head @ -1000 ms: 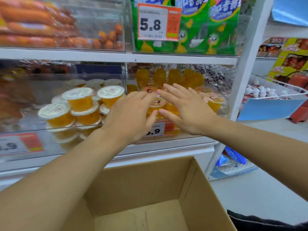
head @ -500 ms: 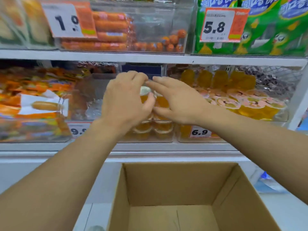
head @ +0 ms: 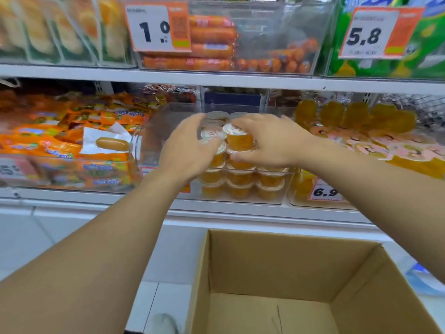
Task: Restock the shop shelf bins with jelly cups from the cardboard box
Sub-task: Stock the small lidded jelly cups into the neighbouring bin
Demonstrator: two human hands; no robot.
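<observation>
Orange jelly cups with white lids are stacked in a clear shelf bin (head: pixel 154 133) on the middle shelf. My right hand (head: pixel 272 141) curls around the top jelly cup (head: pixel 237 139), fingers behind it and thumb under it. My left hand (head: pixel 187 150) is blurred, with fingers apart, and rests against the left side of the stack. More stacked cups (head: pixel 240 184) fill the bin below both hands. The open cardboard box (head: pixel 277 261) stands below the shelf, and the part of its floor that I can see is bare.
A bin of larger yellow jellies (head: pixel 361 141) with a 6.9 price tag (head: pixel 325 191) sits to the right. Orange snack packets (head: pixel 72 141) fill the bin to the left. Sausages (head: pixel 212 44) and green packets (head: pixel 428 49) are on the shelf above. White floor tiles lie left of the box.
The view has swung left, from the yellow jelly bin to the bin of small cups. My hands went from flat on the jellies to cupped around the top of the stack.
</observation>
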